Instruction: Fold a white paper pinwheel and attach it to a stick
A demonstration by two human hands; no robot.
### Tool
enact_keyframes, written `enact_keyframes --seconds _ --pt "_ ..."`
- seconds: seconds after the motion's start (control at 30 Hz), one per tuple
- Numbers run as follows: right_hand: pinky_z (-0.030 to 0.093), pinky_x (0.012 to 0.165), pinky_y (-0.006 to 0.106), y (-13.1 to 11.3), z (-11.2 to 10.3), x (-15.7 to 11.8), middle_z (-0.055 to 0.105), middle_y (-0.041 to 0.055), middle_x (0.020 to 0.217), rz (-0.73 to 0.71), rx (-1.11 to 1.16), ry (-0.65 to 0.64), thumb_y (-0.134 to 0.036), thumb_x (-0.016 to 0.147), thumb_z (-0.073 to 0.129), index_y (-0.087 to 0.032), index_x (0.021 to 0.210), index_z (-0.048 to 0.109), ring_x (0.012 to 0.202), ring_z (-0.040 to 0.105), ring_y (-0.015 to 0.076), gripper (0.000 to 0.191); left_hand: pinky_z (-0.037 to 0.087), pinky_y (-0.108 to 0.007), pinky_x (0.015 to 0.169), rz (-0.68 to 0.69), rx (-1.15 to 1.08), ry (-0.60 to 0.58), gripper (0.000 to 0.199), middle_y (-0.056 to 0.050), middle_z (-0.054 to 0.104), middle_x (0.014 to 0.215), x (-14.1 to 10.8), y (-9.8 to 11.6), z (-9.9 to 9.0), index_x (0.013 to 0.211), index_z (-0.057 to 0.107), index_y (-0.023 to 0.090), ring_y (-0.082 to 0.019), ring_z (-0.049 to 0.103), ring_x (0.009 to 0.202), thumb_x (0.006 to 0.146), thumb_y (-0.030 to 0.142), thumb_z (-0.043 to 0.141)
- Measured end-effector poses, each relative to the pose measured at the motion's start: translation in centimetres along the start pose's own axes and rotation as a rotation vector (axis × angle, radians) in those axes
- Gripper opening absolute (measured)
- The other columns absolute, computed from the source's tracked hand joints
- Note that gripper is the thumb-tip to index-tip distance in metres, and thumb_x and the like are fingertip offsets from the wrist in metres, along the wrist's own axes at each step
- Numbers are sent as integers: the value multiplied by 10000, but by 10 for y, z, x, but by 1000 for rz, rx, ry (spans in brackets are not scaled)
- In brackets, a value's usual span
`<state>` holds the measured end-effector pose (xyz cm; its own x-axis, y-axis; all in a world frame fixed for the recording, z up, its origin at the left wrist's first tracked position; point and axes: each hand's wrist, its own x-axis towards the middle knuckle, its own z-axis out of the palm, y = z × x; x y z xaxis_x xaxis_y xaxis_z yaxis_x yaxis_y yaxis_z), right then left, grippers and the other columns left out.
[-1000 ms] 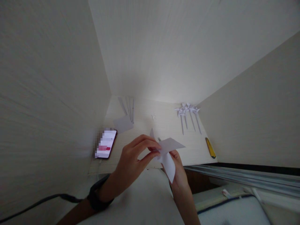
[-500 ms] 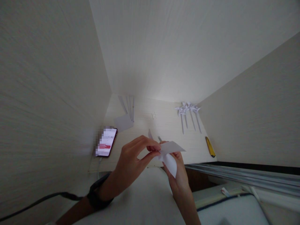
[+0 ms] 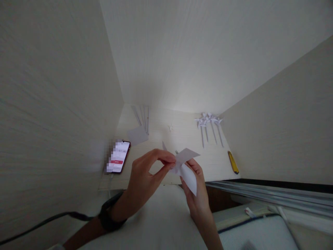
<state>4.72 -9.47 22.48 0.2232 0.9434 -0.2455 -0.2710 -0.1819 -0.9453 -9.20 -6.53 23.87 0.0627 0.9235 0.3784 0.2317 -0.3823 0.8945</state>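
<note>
A white paper pinwheel (image 3: pixel 187 175), with curved and pointed blades, is held up between my hands over the front of the table. My left hand (image 3: pixel 151 170) pinches it near its centre with thumb and fingertips. From the right and below, my right hand (image 3: pixel 196 184) is closed around its underside; those fingers are partly hidden by the paper. A thin grey tip (image 3: pixel 177 152) pokes up behind the pinwheel. What it belongs to is hidden.
Several paper pinwheels on sticks (image 3: pixel 208 121) lie at the back right, a yellow cutter (image 3: pixel 233 162) at the right edge. Back left are several thin sticks (image 3: pixel 144 119) and a paper sheet (image 3: pixel 138 135). A phone (image 3: pixel 120 158) lies left; small white scraps (image 3: pixel 170 128) lie mid-table.
My left hand has shifted slightly left, still pinching the centre. The pinwheel has turned a little, its upper blade now higher and further left.
</note>
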Motion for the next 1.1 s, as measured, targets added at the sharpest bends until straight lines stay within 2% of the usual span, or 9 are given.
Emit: enact_keyframes --seconds 0.1,0.23,0.5,0.73,0.9,1.1 --pt "401 582 207 -4 2 1 596 -18 717 71 93 -2 -308 682 714 -217 733 619 631 510 112 141 545 -199 693 -73 -80 -13 127 12 689 774 0 -1 0 810 643 177 -103 652 711 732 92 696" --pt "374 583 190 -6 3 1 580 -23 707 35 69 -41 -232 701 705 -193 722 605 629 488 95 109 546 -207 688 -142 -127 -11 147 12 683 766 0 -1 -2 798 647 176 -111 653 712 703 83 710" --pt "365 576 186 -8 3 -3 539 -31 696 -58 49 -49 -221 717 688 -196 738 585 634 467 94 108 539 -194 672 -114 -117 0 116 14 688 733 -1 0 -2 720 654 174 -105 653 692 691 86 723" --pt "330 569 194 -11 2 -7 484 -40 685 -194 -105 -28 -196 761 648 -194 734 563 643 440 93 89 542 -186 668 -101 -118 -14 112 20 693 727 -2 -1 -2 715 659 175 -97 655 682 691 88 725" --pt "341 601 214 -10 1 -9 500 -29 686 -197 -187 -26 -217 826 597 -184 667 544 664 452 103 171 555 -198 669 -104 -114 -12 97 13 698 725 -2 -1 -2 714 663 172 -105 661 684 696 100 725" --pt "367 630 225 -10 0 -6 537 -16 750 -277 -197 -9 -185 799 628 -198 718 579 710 491 119 96 573 -202 658 -114 -156 -3 84 2 698 736 -3 1 -1 744 668 167 -113 669 687 709 107 716"
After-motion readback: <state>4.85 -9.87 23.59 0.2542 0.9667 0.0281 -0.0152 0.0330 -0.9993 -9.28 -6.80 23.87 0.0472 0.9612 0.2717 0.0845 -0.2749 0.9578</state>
